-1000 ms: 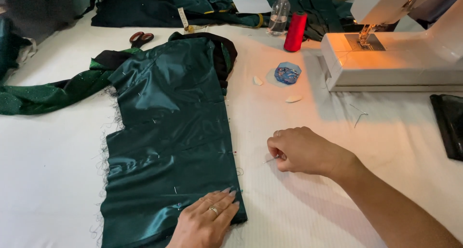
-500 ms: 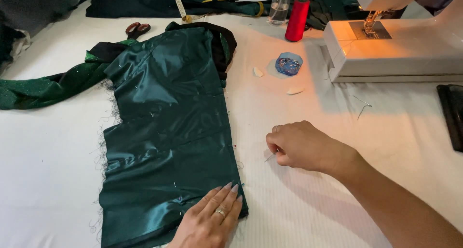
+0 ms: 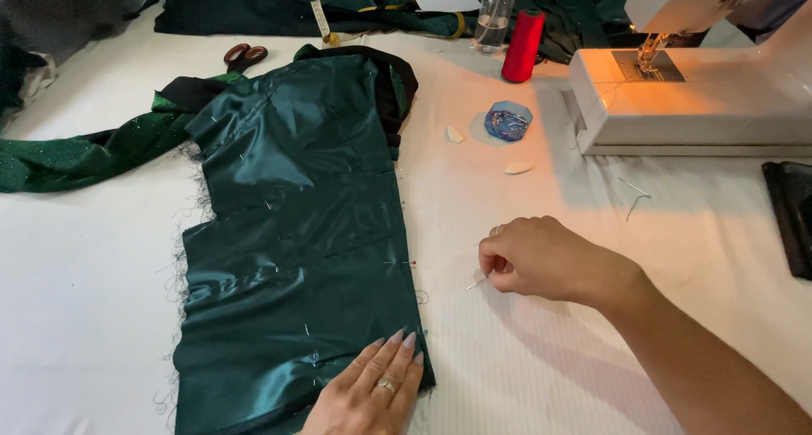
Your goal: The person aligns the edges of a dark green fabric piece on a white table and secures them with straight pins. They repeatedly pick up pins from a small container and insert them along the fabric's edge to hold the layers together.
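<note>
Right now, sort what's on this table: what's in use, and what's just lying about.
In use:
left hand flat on the green satin fabric
right hand, grip pinching a pin

Lying about:
scissors
red thread spool
blue pin dish
sewing machine
spray bottle

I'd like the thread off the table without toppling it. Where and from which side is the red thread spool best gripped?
Probably around the middle of the upright red thread spool, pinching its round sides from the front, bare-table side. A clear plastic bottle stands close on one side and the white sewing machine on the other, with dark fabric behind, so the front looks least crowded.
</note>
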